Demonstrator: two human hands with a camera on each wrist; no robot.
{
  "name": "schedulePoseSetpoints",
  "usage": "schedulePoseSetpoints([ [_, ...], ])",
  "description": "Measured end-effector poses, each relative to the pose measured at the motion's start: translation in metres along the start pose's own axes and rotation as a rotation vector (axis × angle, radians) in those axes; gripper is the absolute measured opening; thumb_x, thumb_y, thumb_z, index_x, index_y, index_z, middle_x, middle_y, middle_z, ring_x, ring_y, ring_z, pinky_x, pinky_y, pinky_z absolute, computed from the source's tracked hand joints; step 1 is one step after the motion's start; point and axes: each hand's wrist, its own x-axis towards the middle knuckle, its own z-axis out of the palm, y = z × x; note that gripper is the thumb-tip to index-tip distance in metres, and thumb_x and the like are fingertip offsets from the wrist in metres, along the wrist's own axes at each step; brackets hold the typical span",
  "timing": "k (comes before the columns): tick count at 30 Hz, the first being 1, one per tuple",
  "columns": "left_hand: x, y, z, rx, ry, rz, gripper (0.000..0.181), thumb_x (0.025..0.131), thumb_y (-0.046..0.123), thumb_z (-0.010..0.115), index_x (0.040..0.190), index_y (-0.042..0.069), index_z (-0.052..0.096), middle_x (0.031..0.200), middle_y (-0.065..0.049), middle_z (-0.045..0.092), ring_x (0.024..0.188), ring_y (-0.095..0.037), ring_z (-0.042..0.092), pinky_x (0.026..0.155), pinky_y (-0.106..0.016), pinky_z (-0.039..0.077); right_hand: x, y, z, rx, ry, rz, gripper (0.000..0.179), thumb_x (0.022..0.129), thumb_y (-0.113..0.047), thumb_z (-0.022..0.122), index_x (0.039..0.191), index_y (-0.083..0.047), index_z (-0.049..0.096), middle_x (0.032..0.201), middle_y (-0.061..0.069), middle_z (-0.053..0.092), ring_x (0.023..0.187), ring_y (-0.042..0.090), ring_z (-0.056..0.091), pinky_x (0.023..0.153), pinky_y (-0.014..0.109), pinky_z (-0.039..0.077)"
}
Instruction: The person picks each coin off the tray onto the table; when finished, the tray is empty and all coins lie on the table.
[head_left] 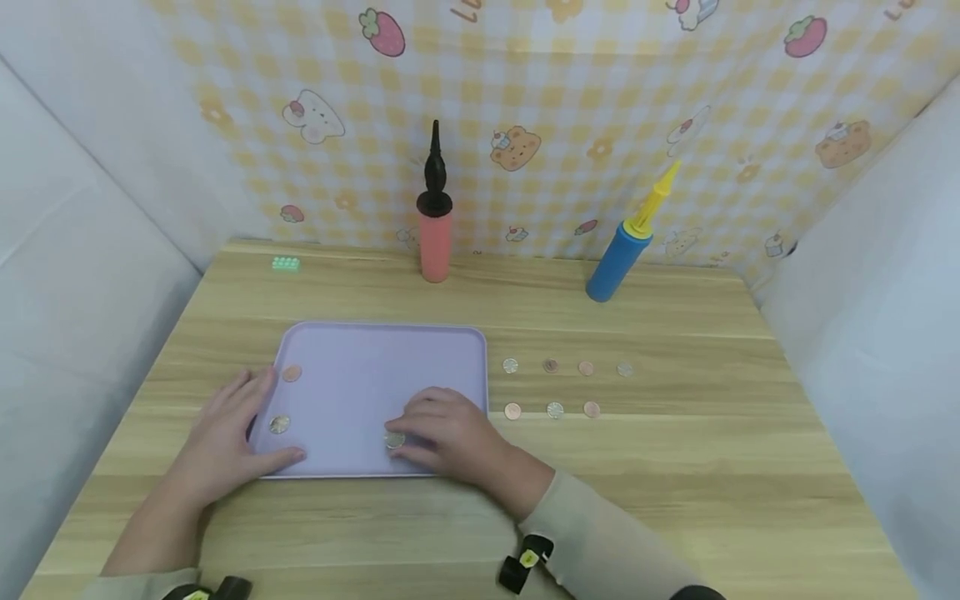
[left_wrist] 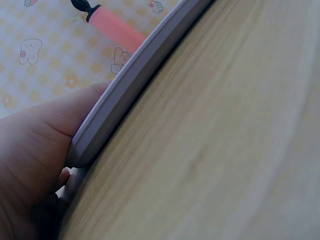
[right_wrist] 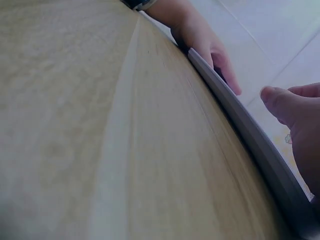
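Observation:
A lilac tray (head_left: 382, 358) lies on the table. At its front left corner my left hand (head_left: 225, 433) holds the rim, fingers along the left side and thumb over the front edge; in the left wrist view the thumb (left_wrist: 95, 95) lies across the rim. My right hand (head_left: 457, 437) is over the tray's front right part, pinching a silver coin (head_left: 394, 439) between thumb and fingers. The right wrist view shows that hand's thumb (right_wrist: 280, 102) above the rim, the coin hidden. Near the left hand, a copper coin (head_left: 292, 373) and a silver coin (head_left: 279, 424) lie in the tray.
Several coins (head_left: 555, 410) lie in two rows on the table right of the tray. Behind stand a pink and black pump (head_left: 435, 242) and a tilted blue and yellow pump (head_left: 618, 262). A mint green toy brick (head_left: 286, 263) is at the back left.

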Motion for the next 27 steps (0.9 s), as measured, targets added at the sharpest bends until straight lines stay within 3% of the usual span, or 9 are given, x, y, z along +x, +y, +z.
schedulePoseSetpoints([
  [3,0.000,-0.001,0.000,-0.004,-0.003,0.001,0.126,0.069,0.040,0.101,0.163,-0.008,0.031,0.162,-0.035,0.037,0.154,-0.060,0.020,0.127,-0.068,0.003,-0.004,0.001,-0.005,0.013,0.011,0.012,0.031,0.088,-0.027,0.091,0.114,-0.012,0.083,0.103,-0.006,0.079,0.108,0.013,0.069,0.108,0.024,0.049],
  [8,0.000,0.000,-0.001,-0.004,-0.004,0.009,0.125,0.069,0.039,0.100,0.163,-0.008,0.032,0.161,-0.036,0.038,0.153,-0.060,0.020,0.127,-0.067,0.003,-0.019,0.007,-0.018,0.035,0.011,0.119,0.033,0.086,-0.025,0.092,0.114,-0.012,0.082,0.107,-0.003,0.079,0.114,0.016,0.068,0.108,0.025,0.049],
  [20,-0.001,0.001,-0.004,0.025,-0.019,0.019,0.125,0.071,0.041,0.099,0.163,-0.008,0.030,0.163,-0.036,0.036,0.155,-0.059,0.018,0.129,-0.061,-0.001,-0.084,0.031,-0.067,0.007,0.123,0.329,0.032,0.080,-0.019,0.095,0.109,-0.011,0.082,0.110,0.000,0.080,0.109,0.026,0.072,0.100,0.035,0.057],
  [27,-0.001,0.000,-0.002,0.016,-0.023,0.020,0.126,0.071,0.041,0.099,0.164,-0.007,0.029,0.164,-0.035,0.035,0.156,-0.057,0.016,0.128,-0.063,-0.003,-0.115,0.040,-0.094,-0.024,0.175,0.429,0.033,0.077,-0.014,0.096,0.106,-0.012,0.082,0.108,0.001,0.079,0.106,0.025,0.071,0.098,0.024,0.053],
])
